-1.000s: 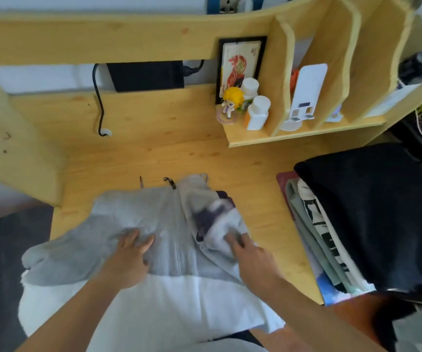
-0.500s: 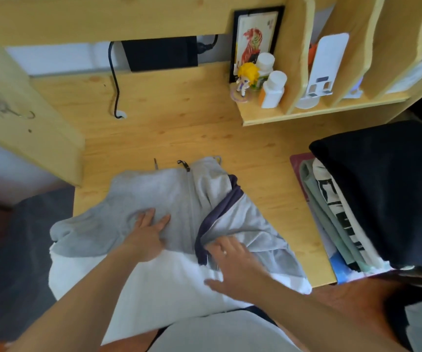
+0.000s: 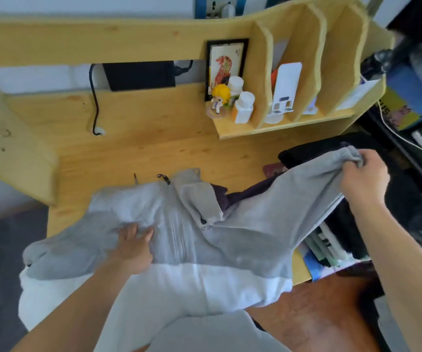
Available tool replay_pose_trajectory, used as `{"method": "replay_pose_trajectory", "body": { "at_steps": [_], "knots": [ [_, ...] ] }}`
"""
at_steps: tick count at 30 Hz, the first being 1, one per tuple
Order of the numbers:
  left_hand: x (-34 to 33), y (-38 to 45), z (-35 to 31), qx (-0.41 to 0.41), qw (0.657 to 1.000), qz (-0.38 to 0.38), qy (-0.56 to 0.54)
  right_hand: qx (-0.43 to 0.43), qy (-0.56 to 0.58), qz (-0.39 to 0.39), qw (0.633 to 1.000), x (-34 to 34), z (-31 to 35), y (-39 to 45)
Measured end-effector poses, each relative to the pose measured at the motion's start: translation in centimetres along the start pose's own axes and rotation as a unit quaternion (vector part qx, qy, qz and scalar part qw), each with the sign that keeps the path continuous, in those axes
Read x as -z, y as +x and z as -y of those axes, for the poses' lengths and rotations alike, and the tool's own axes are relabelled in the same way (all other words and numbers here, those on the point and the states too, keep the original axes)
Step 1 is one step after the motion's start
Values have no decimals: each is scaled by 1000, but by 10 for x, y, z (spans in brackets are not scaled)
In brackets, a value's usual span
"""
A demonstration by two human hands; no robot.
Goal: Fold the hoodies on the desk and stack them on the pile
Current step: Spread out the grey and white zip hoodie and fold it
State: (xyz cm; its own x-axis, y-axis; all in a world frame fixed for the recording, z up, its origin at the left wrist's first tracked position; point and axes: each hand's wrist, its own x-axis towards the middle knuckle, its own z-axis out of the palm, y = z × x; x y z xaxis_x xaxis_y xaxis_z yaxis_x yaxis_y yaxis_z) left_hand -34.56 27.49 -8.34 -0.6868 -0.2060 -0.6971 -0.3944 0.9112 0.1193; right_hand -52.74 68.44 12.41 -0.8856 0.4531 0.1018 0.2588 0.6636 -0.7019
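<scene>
1. Low in the frame's centre-left, the left hand [image 3: 135,246] lies flat on the chest of the grey and white hoodie [image 3: 179,240], fingers straight and slightly spread, pressing the cloth against the desk [image 3: 133,148]; its forearm runs in from the lower left corner.
2. At the right edge, about mid-height, the right hand [image 3: 365,180] is raised above the desk with fingers curled, pinching the bunched cuff of the sleeve [image 3: 293,189]; that forearm climbs steeply from the lower right.
3. Count: one hoodie is spread on the desk, two hands are on it, and one pile of folded clothes [image 3: 331,240] sits at the right end of the desk, with a black garment [image 3: 314,151] on top.
4. On the small shelf at upper centre-right stand one framed picture [image 3: 226,64], one figurine [image 3: 220,97] and two white bottles [image 3: 244,107].
5. The hoodie lies front up, zipper running up the frame; its collar end points toward the back of the desk and its white hem hangs over the near edge toward the person.
6. The held sleeve stretches from the chest up and to the right, over the pile; the other sleeve trails toward the lower left, past the desk's corner.
</scene>
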Motion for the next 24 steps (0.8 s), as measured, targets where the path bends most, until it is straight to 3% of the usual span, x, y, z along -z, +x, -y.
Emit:
{"method": "replay_pose_trajectory", "body": {
  "at_steps": [4,9,11,13,14,15,17,19,22,24],
  "knots": [
    [-8,2,2,5,1000,16,3,-95,40,-65,993,10,-24,55],
    [-8,11,1,25,999,38,10,-153,134,-183,962,20,-37,74],
    [-7,13,-1,32,999,39,10,-225,98,-163,956,23,-49,76],
    [-9,15,-1,37,998,37,17,-296,-64,-92,949,23,-57,68],
    [-11,16,0,38,998,33,24,-261,-156,-90,948,21,-58,62],
    [-13,16,-1,38,998,27,33,-149,-222,-117,956,14,-61,55],
    [-12,13,-3,34,998,20,44,158,-271,-151,937,-9,-59,34],
    [-7,4,-9,24,998,24,48,377,-245,-63,891,-43,-48,-6],
    [4,-11,-18,-2,999,25,38,506,-235,177,811,-104,-38,-73],
    [7,-18,-16,-9,1000,-6,27,478,-276,307,775,-136,-33,-101]
  ]
}}
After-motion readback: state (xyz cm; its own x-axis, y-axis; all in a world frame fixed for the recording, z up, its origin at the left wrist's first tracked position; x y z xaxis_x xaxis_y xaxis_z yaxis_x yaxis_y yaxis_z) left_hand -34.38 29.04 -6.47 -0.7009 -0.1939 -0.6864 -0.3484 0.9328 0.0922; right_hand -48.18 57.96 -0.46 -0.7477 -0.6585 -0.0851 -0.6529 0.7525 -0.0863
